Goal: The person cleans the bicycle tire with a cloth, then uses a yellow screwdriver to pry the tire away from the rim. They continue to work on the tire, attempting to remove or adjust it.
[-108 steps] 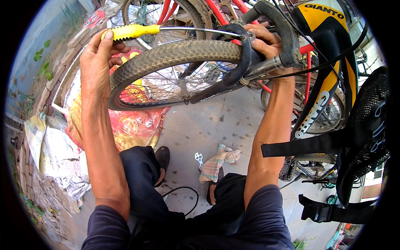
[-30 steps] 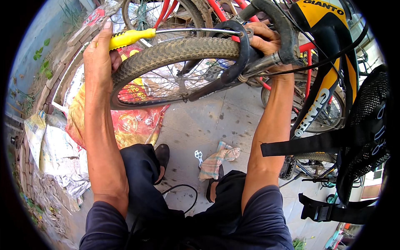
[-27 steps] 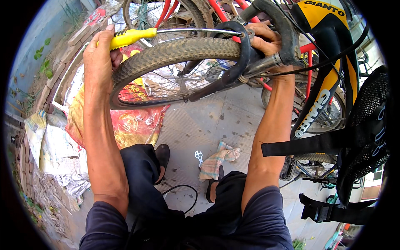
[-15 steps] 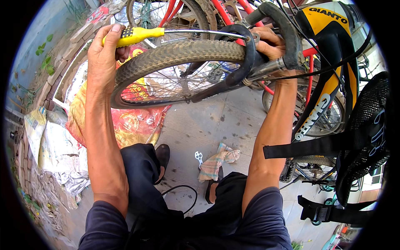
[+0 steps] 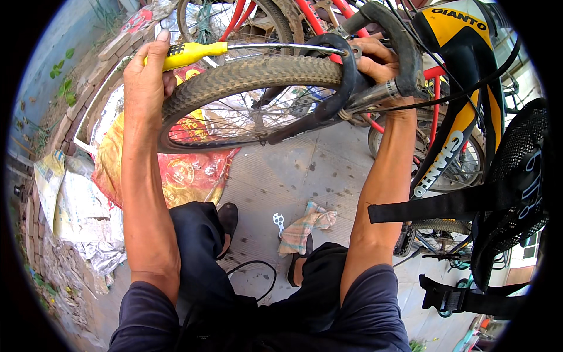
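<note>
My left hand (image 5: 146, 73) is closed round the yellow handle of a screwdriver (image 5: 196, 53), with the thumb up along it. Its long metal shaft runs right above the knobbly tyre of a bicycle wheel (image 5: 252, 76), reaching the black arched fork (image 5: 350, 73). On the fork's far side my right hand (image 5: 375, 58) is closed, its fingers bent beside a small metal tab at the shaft's end. What those fingers grip is partly hidden by the fork and the black handlebar (image 5: 404, 44).
The bicycle's black and yellow frame (image 5: 463, 76) stands at the right, with a black mesh bag and straps (image 5: 510, 182) nearer. A flat metal spanner (image 5: 278, 222) and a checked cloth (image 5: 305, 229) lie on the paving by my feet. Red and yellow sacking (image 5: 187, 170) lies left.
The screwdriver and my left hand have shifted very slightly left, and the left thumb stands a little straighter. My right hand stays by the fork.
</note>
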`<state>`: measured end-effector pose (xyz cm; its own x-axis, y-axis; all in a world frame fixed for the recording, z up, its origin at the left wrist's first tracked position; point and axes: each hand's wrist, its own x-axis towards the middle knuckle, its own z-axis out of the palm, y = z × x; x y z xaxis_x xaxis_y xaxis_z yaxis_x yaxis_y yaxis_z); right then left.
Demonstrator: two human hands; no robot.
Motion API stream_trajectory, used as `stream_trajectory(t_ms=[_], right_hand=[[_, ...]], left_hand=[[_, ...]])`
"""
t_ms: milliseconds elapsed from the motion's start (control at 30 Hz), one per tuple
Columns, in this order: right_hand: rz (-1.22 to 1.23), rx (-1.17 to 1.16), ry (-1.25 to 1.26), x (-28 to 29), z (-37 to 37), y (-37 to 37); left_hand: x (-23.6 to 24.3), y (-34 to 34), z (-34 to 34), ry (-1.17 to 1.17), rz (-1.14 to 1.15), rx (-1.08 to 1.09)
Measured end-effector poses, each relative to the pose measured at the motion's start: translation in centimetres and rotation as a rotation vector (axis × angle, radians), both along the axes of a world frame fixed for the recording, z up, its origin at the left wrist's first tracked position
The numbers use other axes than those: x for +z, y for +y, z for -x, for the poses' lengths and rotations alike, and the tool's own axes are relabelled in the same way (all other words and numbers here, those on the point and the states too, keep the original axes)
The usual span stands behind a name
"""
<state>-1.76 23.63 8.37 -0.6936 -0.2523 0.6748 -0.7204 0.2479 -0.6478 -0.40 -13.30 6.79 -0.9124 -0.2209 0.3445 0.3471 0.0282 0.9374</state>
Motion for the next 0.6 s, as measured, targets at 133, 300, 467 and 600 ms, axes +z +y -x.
stream_trajectory(t_ms=[133, 300, 467, 600], right_hand=[[0.014, -0.094, -0.108, 0.2, -0.5, 0.2], [0.159, -0.064, -0.17, 0.5, -1.6, 0.1], [0.11, -0.028, -0.072, 0.5, -0.8, 0.3], [0.135, -0.033, -0.072, 0.1, -0.7, -0.3]], left_hand=[[0.0, 0.5, 0.1, -0.001, -0.035, 0.009], [-0.2, 0.7, 0.4, -0.008, -0.05, 0.026], [-0.5, 0.7, 0.4, 0.006, -0.064, 0.017], [-0.6, 0.9, 0.5, 0.012, -0.026, 0.06]])
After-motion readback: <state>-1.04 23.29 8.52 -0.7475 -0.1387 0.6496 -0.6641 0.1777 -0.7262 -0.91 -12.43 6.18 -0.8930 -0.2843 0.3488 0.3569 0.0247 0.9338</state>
